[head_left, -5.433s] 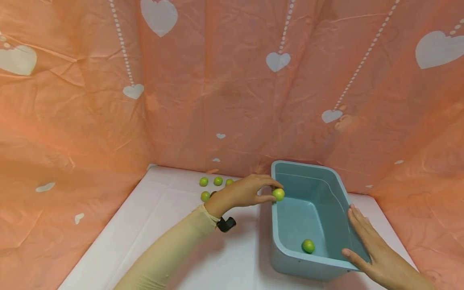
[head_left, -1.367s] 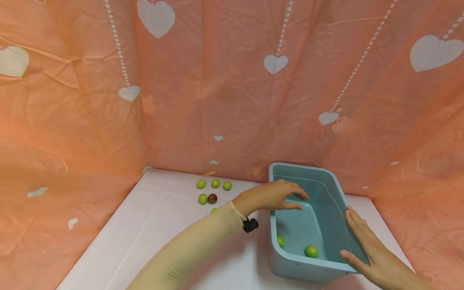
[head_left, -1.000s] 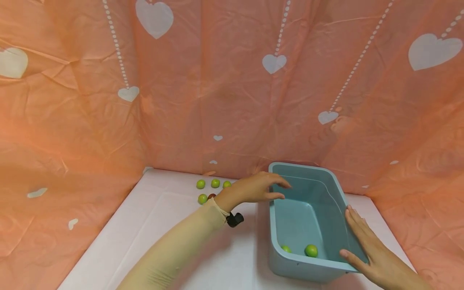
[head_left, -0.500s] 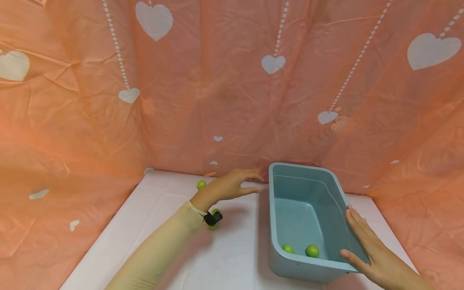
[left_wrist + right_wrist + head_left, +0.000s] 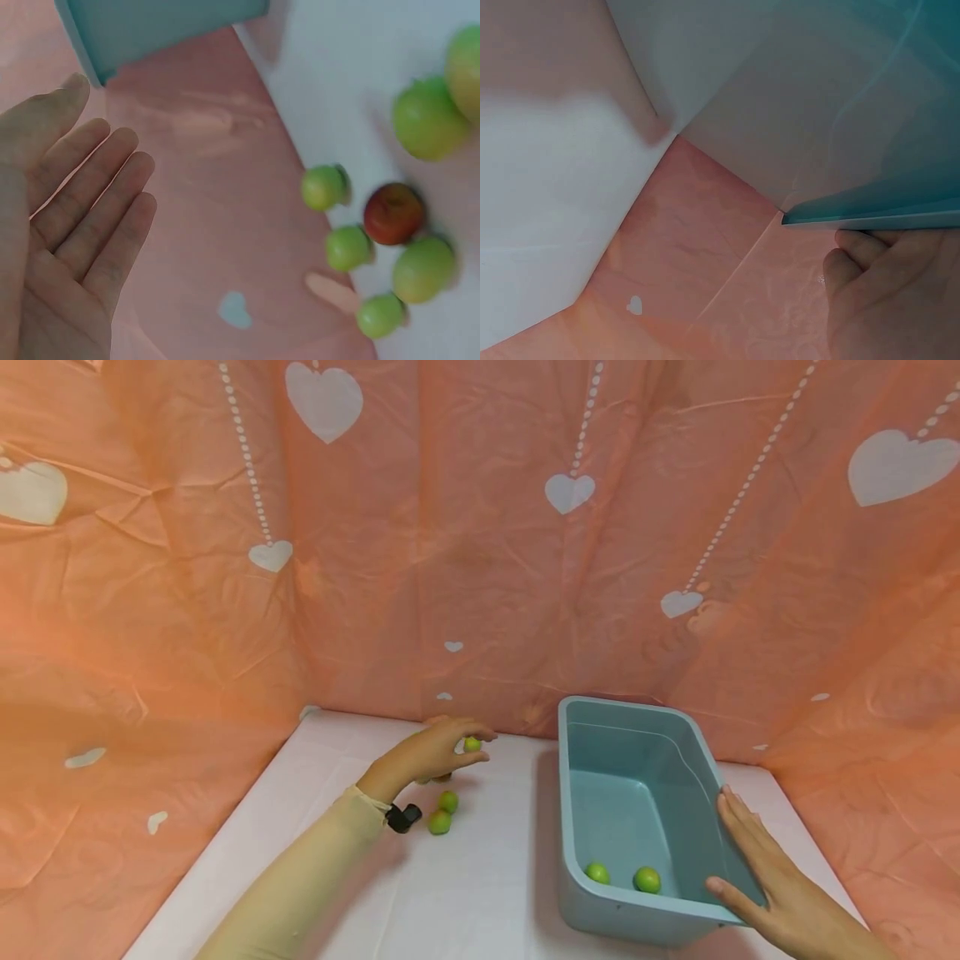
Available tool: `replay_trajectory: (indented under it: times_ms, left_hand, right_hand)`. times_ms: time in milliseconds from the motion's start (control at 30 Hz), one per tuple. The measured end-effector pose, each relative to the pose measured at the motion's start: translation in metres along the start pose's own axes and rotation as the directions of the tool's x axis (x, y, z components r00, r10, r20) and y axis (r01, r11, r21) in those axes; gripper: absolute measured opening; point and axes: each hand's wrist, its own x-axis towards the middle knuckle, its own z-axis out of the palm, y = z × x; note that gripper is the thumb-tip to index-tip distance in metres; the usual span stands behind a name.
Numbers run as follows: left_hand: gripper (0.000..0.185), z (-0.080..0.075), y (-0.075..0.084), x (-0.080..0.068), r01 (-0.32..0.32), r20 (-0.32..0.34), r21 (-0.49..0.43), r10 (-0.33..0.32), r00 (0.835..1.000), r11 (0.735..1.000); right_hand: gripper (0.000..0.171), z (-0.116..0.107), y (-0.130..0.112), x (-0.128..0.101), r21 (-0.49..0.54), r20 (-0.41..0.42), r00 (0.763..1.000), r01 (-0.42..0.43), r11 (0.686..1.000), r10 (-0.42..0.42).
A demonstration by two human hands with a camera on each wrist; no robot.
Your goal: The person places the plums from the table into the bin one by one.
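Note:
My left hand (image 5: 435, 748) hovers over a group of small round green fruits on the white table, holding nothing, with its thumb and fingers apart. One green fruit (image 5: 472, 744) shows between thumb and forefinger in the head view. Two others (image 5: 447, 801) lie beside the wrist. The left wrist view shows a red fruit (image 5: 394, 214) among several green ones, with the left palm (image 5: 71, 247) turned toward the camera. My right hand (image 5: 780, 877) rests on the near right corner of a blue-grey plastic bin (image 5: 567, 793), thumb over the rim. Inside the bin lie two green fruits (image 5: 647, 880).
The white table (image 5: 465, 893) meets an orange curtain (image 5: 450, 568) with white hearts at the back and sides. The bin stands at the right of the table, its far end near the curtain. A small black device (image 5: 403, 818) is strapped to the left wrist.
My left hand has let go of a green fruit, which now lies in the bin beside the first. It has moved left, back over the table fruits. The right hand stays at the bin.

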Motion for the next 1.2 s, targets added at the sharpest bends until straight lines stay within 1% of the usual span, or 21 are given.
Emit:
replay_trajectory:
  times_ms: [100,133,233,367,467,533,633,767,933,1100,1200]
  left_hand:
    - [0.036,0.0,-0.012,-0.006,-0.03,-0.026,0.044,0.031,0.999,0.999]
    - [0.036,0.0,-0.016,-0.008,-0.031,-0.029,0.042,0.032,0.999,0.999]
    - [0.036,0.0,-0.027,-0.015,0.004,-0.03,0.035,-0.002,1.0,0.999]
    - [0.037,0.001,-0.04,-0.025,0.046,-0.039,0.023,-0.045,0.998,0.999]
    - [0.037,0.003,-0.05,-0.031,0.047,-0.053,0.002,-0.047,0.998,0.999]
    - [0.037,0.005,-0.056,-0.034,0.047,-0.058,-0.004,-0.047,0.997,0.999]
    - [0.035,0.008,-0.066,-0.037,0.045,-0.066,0.013,-0.044,0.997,0.999]
    - [0.034,0.012,-0.077,-0.04,0.084,-0.055,0.015,-0.083,0.995,0.996]
    - [0.036,0.016,-0.087,-0.044,0.161,-0.024,-0.018,-0.161,0.987,0.987]
    - [0.04,0.021,-0.096,-0.046,0.209,-0.023,-0.061,-0.211,0.977,0.976]
    - [0.039,0.024,-0.1,-0.046,0.226,-0.03,-0.057,-0.228,0.973,0.972]
  right_hand:
    - [0.105,0.0,-0.001,0.0,-0.001,-0.006,1.0,0.007,1.0,-0.007]
    - [0.105,0.0,-0.001,0.0,0.0,-0.005,1.0,0.006,1.0,-0.006]
    - [0.106,-0.001,-0.002,0.0,0.004,-0.003,1.0,0.0,1.0,0.0]
    - [0.105,-0.001,-0.001,0.0,0.005,0.019,0.999,-0.032,0.999,0.032]
    - [0.104,-0.001,0.0,0.0,0.009,0.03,0.998,-0.047,0.999,0.047]
    - [0.104,-0.001,0.0,0.0,0.01,0.024,0.999,-0.042,0.999,0.041]
    - [0.105,0.0,-0.001,0.0,0.006,0.007,1.0,-0.019,1.0,0.019]
    - [0.105,0.0,-0.001,0.0,0.007,0.005,1.0,-0.012,1.0,0.012]
    - [0.105,-0.001,-0.001,0.0,0.006,0.009,1.0,-0.016,1.0,0.016]
    - [0.105,0.0,-0.001,0.0,0.003,0.001,1.0,-0.013,1.0,0.013]
    - [0.105,-0.001,-0.002,0.0,0.004,0.001,1.0,-0.015,1.0,0.015]
